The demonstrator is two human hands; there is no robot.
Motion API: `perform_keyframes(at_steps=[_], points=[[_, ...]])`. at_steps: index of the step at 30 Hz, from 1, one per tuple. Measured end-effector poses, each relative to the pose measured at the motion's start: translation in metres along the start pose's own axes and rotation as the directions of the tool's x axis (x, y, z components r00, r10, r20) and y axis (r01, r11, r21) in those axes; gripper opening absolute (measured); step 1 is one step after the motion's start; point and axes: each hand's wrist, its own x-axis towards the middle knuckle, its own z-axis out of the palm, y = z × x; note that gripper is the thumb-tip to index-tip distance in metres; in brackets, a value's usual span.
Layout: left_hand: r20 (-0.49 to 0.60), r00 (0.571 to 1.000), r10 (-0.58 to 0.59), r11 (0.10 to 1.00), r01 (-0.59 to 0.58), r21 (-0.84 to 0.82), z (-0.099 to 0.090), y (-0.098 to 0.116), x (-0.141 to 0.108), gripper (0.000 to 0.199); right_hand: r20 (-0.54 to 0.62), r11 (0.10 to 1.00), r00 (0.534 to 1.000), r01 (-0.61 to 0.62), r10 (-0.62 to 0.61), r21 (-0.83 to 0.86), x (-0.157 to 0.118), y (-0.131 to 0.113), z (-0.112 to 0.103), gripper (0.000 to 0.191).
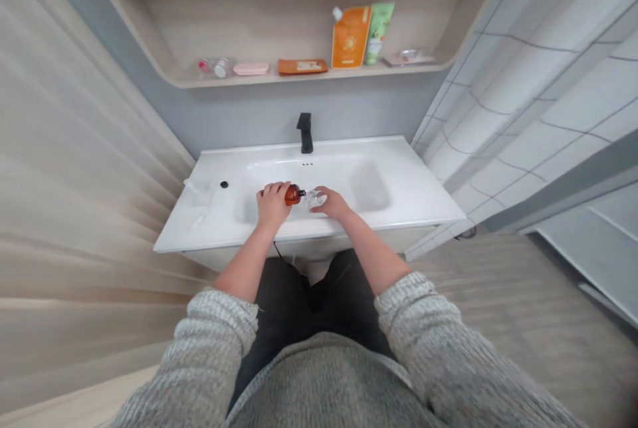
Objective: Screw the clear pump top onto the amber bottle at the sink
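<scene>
Clamping brown bottle (293, 195) in left grip (273, 201), clear container (314, 199) in right grip (331, 203), over basin (369, 185); facing black faucet (306, 134) beyond both, with black disc (224, 185) left of left grip, orange pouch (351, 39) on shelf (274, 80) farther off

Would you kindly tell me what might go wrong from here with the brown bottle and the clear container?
The left hand holds the brown bottle tipped sideways, neck toward the clear container, so any liquid might miss and drip into the sink. The right hand holds the container close to that neck; a knock could make it slip.
</scene>
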Motion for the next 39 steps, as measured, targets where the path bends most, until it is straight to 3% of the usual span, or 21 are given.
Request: perform_keyframes(at_steps=[39], points=[[-0.079,0.996,0.050,0.999,-0.051,-0.008,0.0082,-0.0056,-0.0003,0.058,0.009,1.000,1.000,-0.010,0.010,-0.018,0.0000,-0.0020,-0.0008,0.084]])
